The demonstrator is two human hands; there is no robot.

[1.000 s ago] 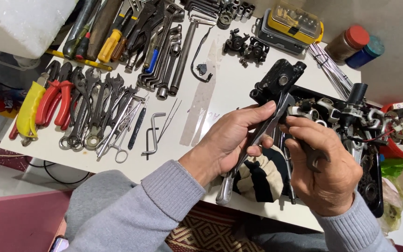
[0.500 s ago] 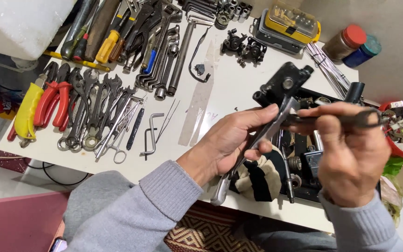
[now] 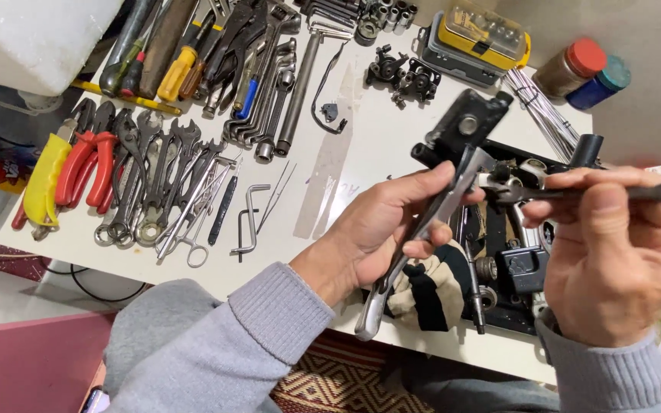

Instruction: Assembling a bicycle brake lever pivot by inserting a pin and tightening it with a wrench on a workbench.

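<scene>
Gripping a silver wrench (image 3: 422, 237) mid-frame, the left hand (image 3: 380, 233) should hold steady while the right hand (image 3: 613, 260), pinching a thin dark tool (image 3: 568, 193), works the small metal part (image 3: 503, 182).

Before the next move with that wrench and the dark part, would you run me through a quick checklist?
1. Left hand grips silver wrench mid-shaft: ok.
2. Right hand pinches thin dark tool: ok.
3. Wrench head seated on black part: cannot tell.
4. Work sits above the black tray, so dropped bits would land there: ok.
5. Striped glove lies unworn under the hands: not ok.
</scene>
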